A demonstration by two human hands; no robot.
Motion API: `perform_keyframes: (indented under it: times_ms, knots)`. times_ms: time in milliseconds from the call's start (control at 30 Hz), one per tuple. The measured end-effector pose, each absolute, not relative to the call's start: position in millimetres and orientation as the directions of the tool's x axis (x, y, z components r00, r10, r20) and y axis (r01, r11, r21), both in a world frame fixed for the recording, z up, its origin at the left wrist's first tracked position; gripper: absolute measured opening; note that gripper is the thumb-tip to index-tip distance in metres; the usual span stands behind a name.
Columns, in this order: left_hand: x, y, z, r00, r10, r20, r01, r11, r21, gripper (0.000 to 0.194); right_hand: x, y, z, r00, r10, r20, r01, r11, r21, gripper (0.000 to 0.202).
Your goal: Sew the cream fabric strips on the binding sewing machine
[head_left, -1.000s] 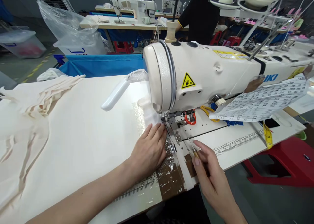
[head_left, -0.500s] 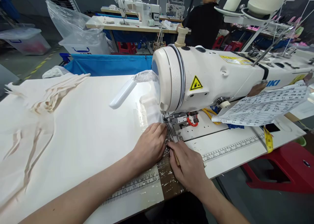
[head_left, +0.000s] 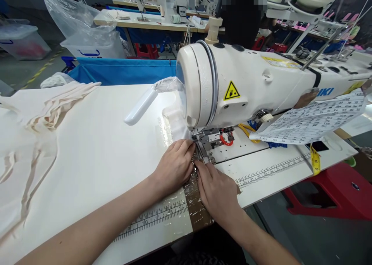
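Note:
My left hand (head_left: 176, 164) rests closed on the table just left of the presser foot (head_left: 203, 147) of a white sewing machine (head_left: 244, 86). Its fingertips are bent down close to the needle area, against a piece of white cloth (head_left: 177, 125) lying behind them. My right hand (head_left: 217, 191) is closed just in front of the presser foot, index finger and thumb drawn together near the left hand's fingers. Whatever lies between the fingers of either hand is hidden. Brown tape (head_left: 197, 207) covers the table strip beneath the hands.
Cream cloth pieces (head_left: 55, 110) lie at left on the white table (head_left: 95, 141). A white lamp-like stick (head_left: 141, 106) juts from the machine head. A written sheet (head_left: 310, 121), a yellow tape measure (head_left: 315, 160) and a red stool (head_left: 328, 191) are at right. Behind sits a person (head_left: 241, 21).
The view has shifted slightly, so the scene sits a little higher and further left. My right hand's fingers have turned in closer to my left; the tan thing seen in its grip is hidden now.

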State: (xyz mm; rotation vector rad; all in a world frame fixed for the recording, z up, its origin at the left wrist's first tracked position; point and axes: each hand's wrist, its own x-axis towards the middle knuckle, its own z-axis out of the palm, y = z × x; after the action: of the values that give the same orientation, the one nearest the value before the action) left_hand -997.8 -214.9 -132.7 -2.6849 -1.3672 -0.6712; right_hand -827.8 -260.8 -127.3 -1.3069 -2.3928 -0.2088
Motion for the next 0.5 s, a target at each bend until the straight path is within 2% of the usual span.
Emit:
perform_keyframes:
  times_ms: [100, 200, 267, 333, 433, 500]
  knots:
    - [-1001.0, -210.9, -133.9, 0.518, 0.753, 0.407, 0.778, -0.612, 0.142, 0.038, -832.7, -258.5, -128.9, -0.474, 0.794, 0.381, 0.852, 0.523, -0.031, 0.038]
    - [-1004.9, -207.8, -133.6, 0.510, 0.749, 0.424, 0.780, -0.610, 0.139, 0.037, -832.5, -258.8, -126.1, -0.465, 0.804, 0.370, 0.844, 0.529, -0.091, 0.037]
    - [-1007.0, -206.4, -132.4, 0.497, 0.751, 0.435, 0.787, -0.601, 0.138, 0.036, -824.0, -267.0, -121.5, -0.459, 0.799, 0.388, 0.797, 0.563, -0.217, 0.034]
    - [-1008.4, -205.6, -131.1, 0.483, 0.760, 0.436, 0.795, -0.589, 0.146, 0.036, -806.0, -284.6, -116.5, -0.439, 0.804, 0.401, 0.691, 0.588, -0.421, 0.038]
    - [-1008.7, -204.5, -130.4, 0.463, 0.775, 0.430, 0.801, -0.574, 0.172, 0.035, -766.6, -322.3, -115.8, -0.377, 0.857, 0.350, 0.479, 0.504, -0.719, 0.048]
    - [-1007.6, -203.5, -131.2, 0.457, 0.777, 0.433, 0.802, -0.570, 0.176, 0.035, -741.2, -345.6, -125.9, -0.398, 0.881, 0.258, 0.389, 0.416, -0.822, 0.029]
